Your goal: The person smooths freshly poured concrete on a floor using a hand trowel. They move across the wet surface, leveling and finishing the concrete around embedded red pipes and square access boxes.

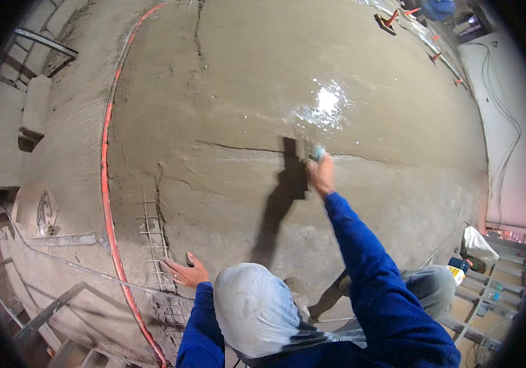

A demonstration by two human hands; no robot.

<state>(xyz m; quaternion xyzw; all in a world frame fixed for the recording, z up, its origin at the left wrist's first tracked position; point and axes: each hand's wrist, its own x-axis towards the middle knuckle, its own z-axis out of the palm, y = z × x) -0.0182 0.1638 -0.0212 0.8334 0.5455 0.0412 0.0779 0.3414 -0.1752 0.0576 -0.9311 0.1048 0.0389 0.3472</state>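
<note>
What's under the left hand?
Wire mesh and grey surface show beside the left hand; what lies directly beneath it is hidden, so contact can't be told.

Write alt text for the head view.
A person's blue-sleeved right hand holds a small pale-blue object over a wet grey-brown cement surface. The open left hand is beside thin metal mesh; a curved red strip runs along the left.

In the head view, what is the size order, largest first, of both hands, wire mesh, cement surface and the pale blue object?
1. Cement surface
2. Wire mesh
3. Left hand and right hand: look alike, unranked
4. Pale blue object
</note>
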